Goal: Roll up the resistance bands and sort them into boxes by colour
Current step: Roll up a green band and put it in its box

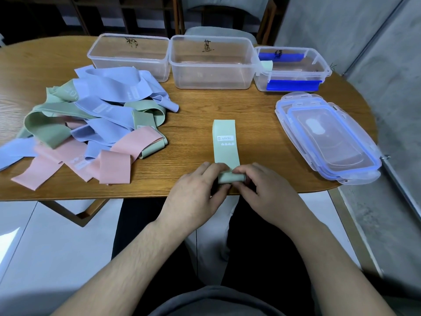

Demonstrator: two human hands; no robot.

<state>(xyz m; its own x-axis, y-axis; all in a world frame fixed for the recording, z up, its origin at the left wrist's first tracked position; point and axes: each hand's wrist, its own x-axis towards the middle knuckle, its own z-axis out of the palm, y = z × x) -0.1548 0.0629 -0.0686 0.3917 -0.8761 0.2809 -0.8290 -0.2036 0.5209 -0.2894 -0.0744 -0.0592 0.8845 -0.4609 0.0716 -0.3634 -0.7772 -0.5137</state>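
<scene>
A pale green resistance band [225, 142] lies flat on the wooden table [196, 106], running away from me, with its near end curled into a small roll. My left hand [196, 195] and my right hand [264, 190] pinch that roll from either side at the table's front edge. A loose pile of blue, green and pink bands [91, 124] lies at the left. Three clear boxes stand along the back: left box [129, 55], middle box [211, 62], and a smaller right box [293, 67] with blue clips, holding a rolled green band [267, 65].
A stack of clear lids with blue rims [330, 137] lies at the table's right edge. A chair [218, 30] stands behind the boxes. A grey wall runs along the right. My lap and white floor tiles lie below the table edge.
</scene>
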